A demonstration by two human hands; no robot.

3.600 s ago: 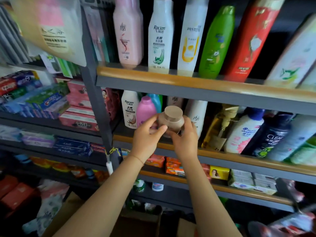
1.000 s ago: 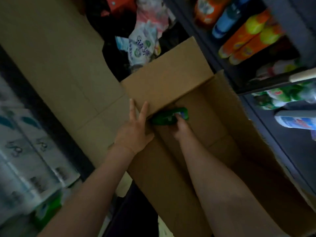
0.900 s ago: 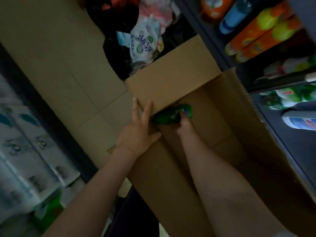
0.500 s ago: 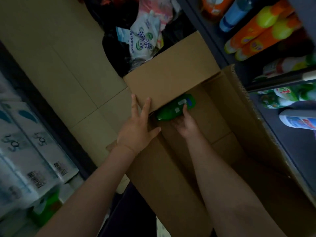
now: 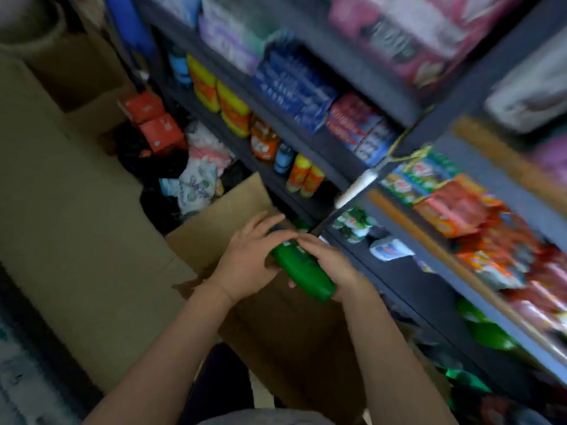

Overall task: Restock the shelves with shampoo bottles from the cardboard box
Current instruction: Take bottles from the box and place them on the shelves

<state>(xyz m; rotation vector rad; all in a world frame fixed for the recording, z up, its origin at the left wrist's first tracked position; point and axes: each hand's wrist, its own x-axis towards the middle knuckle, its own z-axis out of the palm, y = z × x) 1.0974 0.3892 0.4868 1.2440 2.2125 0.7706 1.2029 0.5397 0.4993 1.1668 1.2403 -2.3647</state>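
A green shampoo bottle (image 5: pixel 302 273) is held lying at a slant above the open cardboard box (image 5: pixel 233 200). My left hand (image 5: pixel 245 256) wraps its upper end from the left, and my right hand (image 5: pixel 329 262) grips its body from the right. The bottle's lower end points toward me. The box's inside is mostly hidden behind my arms. Dark metal shelves (image 5: pixel 395 274) run along the right, blurred by motion.
The lower shelves hold orange and yellow bottles (image 5: pixel 302 176), blue packs (image 5: pixel 294 87) and red and orange soap packs (image 5: pixel 454 207). Bags (image 5: pixel 196 182) and red packs (image 5: pixel 153 124) lie on the floor behind the box. The tiled floor (image 5: pixel 61 210) stretches to the left.
My right hand has lifted the green bottle out of the box. My left hand left the box flap and took hold of the bottle. My view swung up toward the shelves.
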